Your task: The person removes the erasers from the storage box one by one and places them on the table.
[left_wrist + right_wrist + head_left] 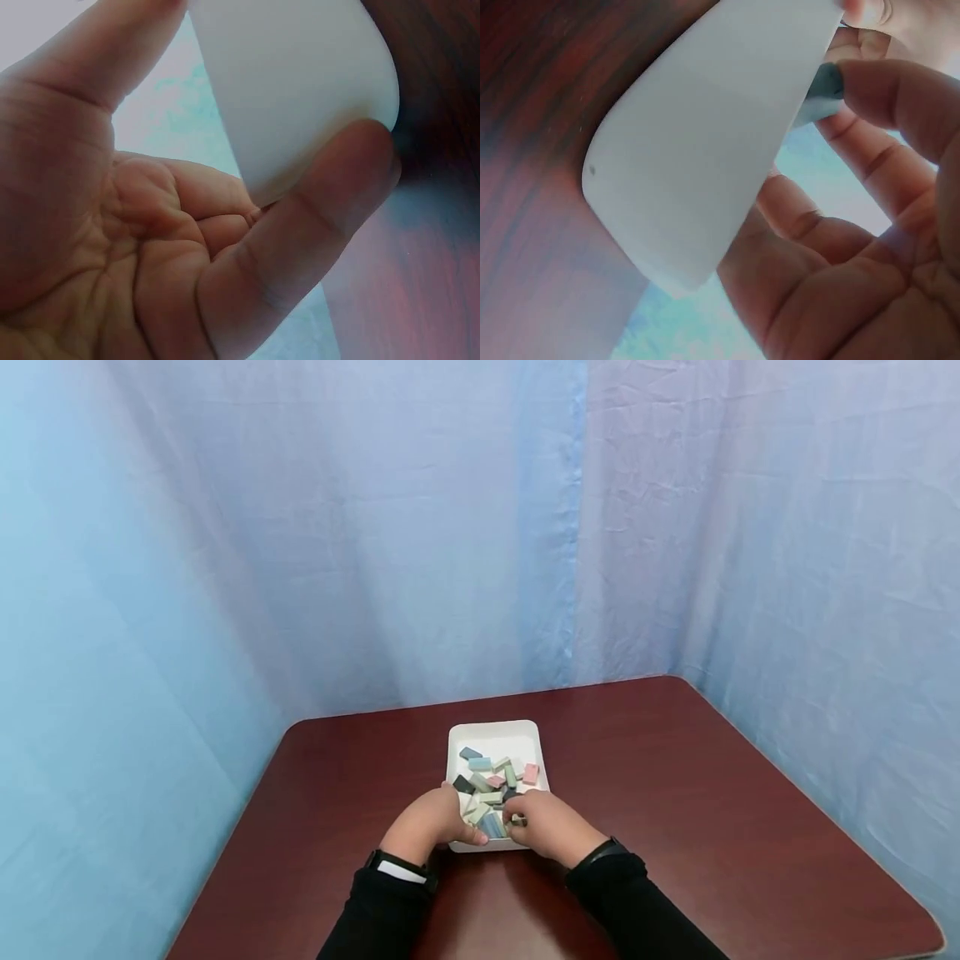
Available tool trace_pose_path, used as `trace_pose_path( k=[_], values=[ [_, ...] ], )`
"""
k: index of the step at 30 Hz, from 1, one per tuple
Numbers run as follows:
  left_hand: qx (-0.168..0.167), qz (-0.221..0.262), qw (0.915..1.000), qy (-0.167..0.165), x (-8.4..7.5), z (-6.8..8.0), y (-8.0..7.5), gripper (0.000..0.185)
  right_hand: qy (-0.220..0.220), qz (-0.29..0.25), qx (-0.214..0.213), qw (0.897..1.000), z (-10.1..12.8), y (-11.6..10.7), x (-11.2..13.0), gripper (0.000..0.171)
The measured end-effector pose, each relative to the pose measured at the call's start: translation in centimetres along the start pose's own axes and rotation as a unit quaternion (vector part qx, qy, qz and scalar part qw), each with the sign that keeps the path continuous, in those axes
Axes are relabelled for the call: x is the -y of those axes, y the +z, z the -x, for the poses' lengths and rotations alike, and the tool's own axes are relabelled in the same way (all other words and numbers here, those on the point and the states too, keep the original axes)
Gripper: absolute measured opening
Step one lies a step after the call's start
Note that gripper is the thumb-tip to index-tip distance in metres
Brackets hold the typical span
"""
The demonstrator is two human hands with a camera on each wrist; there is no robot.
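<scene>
A white tray holds many small rectangular blocks in green, blue, pink and dark grey. My left hand grips the tray's near left side, its thumb over the rim. In the left wrist view, a finger presses the outer wall of the tray. My right hand reaches over the near right rim with its fingertips among the blocks. The right wrist view shows its thumb against a dark block, pinched toward the fingers beyond; a paler block lies just under it.
The tray stands on a dark red-brown table with rounded corners. Pale blue cloth hangs behind it and at both sides. Black sleeves and wrist straps cover the forearms.
</scene>
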State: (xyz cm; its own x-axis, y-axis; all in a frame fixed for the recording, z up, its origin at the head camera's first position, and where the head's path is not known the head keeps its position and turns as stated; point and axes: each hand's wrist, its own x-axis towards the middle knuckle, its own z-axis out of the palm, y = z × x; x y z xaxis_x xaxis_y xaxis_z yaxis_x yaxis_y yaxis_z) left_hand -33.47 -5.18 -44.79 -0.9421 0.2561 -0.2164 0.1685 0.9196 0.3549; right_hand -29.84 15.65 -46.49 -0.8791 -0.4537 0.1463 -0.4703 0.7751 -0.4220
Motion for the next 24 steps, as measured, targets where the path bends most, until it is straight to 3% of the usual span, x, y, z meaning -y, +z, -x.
trace_pose_path(
  k=[3, 8, 14, 19, 24],
  values=[
    [0.002, -0.003, 1.0, 0.002, 0.0, -0.5, 0.1, 0.101, 0.0, -0.005, -0.009, 1.0, 0.1, -0.1, -0.1, 0.007],
    [0.002, -0.009, 0.9999, -0.007, 0.2, -0.7, 0.2, 0.104, -0.021, 0.01, -0.039, 0.999, 0.1, -0.3, -0.5, 0.012],
    [-0.01, -0.011, 0.9999, 0.005, 0.0, -0.7, 0.2, 0.091, 0.037, 0.017, -0.054, 0.998, 0.2, -2.6, -2.1, 0.022],
    [-0.02, -0.018, 0.9996, -0.001, -0.2, -0.5, 0.0, 0.077, 0.094, 0.043, -0.046, 0.994, 0.2, -4.4, -4.2, 0.014],
    [-0.013, -0.031, 0.9994, 0.004, -0.1, -0.2, 0.2, 0.056, 0.118, 0.047, -0.046, 0.991, 0.5, -5.1, -6.7, 0.011]
  ],
)
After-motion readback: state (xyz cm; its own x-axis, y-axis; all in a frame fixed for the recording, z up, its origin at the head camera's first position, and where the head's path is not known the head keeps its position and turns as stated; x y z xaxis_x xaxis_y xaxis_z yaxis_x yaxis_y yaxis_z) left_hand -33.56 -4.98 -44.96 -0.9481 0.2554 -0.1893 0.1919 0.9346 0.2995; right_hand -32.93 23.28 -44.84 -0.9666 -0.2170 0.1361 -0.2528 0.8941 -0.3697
